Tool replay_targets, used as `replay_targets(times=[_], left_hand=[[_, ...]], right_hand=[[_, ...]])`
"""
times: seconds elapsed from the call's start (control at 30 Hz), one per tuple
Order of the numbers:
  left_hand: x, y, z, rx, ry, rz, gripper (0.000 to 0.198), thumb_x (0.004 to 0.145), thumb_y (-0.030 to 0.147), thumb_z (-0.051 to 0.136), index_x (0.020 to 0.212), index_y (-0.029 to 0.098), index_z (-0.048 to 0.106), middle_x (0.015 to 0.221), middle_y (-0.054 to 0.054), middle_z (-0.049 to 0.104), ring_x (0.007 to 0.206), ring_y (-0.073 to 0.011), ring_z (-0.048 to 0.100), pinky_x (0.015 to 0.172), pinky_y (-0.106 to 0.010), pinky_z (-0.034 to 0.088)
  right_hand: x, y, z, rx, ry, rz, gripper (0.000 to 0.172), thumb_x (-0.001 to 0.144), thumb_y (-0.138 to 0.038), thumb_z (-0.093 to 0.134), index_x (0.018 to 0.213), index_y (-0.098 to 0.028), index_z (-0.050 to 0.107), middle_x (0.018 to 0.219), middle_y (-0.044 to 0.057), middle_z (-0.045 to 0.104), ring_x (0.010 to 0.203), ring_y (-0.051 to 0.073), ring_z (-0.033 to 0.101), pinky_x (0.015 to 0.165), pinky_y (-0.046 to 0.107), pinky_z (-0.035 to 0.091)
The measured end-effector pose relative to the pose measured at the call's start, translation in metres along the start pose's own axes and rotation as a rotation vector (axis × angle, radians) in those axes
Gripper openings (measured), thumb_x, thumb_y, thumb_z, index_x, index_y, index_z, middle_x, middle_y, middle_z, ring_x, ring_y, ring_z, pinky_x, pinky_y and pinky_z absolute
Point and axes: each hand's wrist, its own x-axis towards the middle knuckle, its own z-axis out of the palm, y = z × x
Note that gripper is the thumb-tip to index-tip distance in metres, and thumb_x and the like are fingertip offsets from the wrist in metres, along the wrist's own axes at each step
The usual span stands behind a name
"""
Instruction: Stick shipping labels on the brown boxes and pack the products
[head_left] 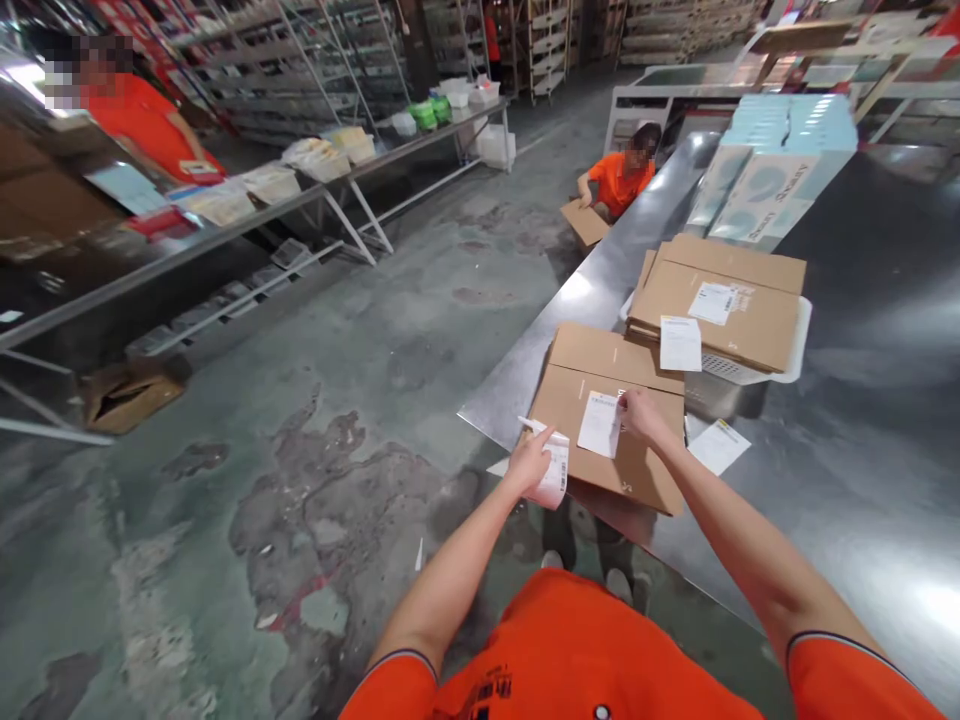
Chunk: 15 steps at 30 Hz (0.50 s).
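Observation:
A flattened cardboard box (630,480) lies at the near corner of the metal table, on top of what looks like a small stack. On its upper face is a white printed label (598,428). My right hand (641,415) is closed at that label's upper right corner, fingertips pinched on its edge. At the box's left edge, my left hand (529,465) grips a curling strip of printed labels (553,482), with the index finger stretched along it. Part of the strip is hidden under the hand.
Behind lie more flattened boxes (735,270) on a white plastic basket (801,345), with another label (680,345) on them. A loose paper (720,446) is on the table (847,500). Pale blue cartons (772,190) stand farther back. One person (622,180) crouches beyond the table; another (150,130) stands left.

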Motion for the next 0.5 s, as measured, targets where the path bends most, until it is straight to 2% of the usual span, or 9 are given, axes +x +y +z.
replay_targets(times=[0.2, 0.4, 0.5], left_hand=[[0.0038, -0.0008, -0.0019, 0.008, -0.037, 0.034, 0.061, 0.090, 0.015, 0.048, 0.150, 0.023, 0.046, 0.146, -0.012, 0.056, 0.132, -0.0223, 0.054, 0.109, -0.029, 0.040], [0.0082, -0.0027, -0.0029, 0.032, -0.070, 0.043, 0.062, 0.089, 0.014, 0.046, 0.151, 0.021, 0.045, 0.144, -0.014, 0.057, 0.133, -0.0239, 0.053, 0.109, -0.031, 0.040], [0.0084, -0.0040, -0.0010, 0.037, -0.061, 0.046, 0.061, 0.089, 0.014, 0.047, 0.150, 0.021, 0.046, 0.145, -0.014, 0.056, 0.134, -0.0248, 0.052, 0.110, -0.031, 0.040]], right_hand=[[-0.0052, 0.0048, 0.0022, 0.054, 0.039, 0.012, 0.032, 0.088, -0.015, 0.053, 0.117, -0.011, 0.064, 0.116, 0.017, 0.065, 0.103, 0.022, 0.062, 0.087, 0.026, 0.045], [-0.0073, 0.0020, 0.0086, 0.071, 0.057, 0.030, 0.028, 0.088, -0.015, 0.050, 0.110, -0.013, 0.067, 0.114, 0.016, 0.066, 0.102, 0.023, 0.061, 0.088, 0.029, 0.045], [-0.0035, 0.0049, 0.0079, 0.094, 0.057, 0.030, 0.026, 0.084, -0.014, 0.052, 0.105, -0.013, 0.068, 0.103, 0.013, 0.069, 0.093, 0.022, 0.062, 0.083, 0.029, 0.046]])
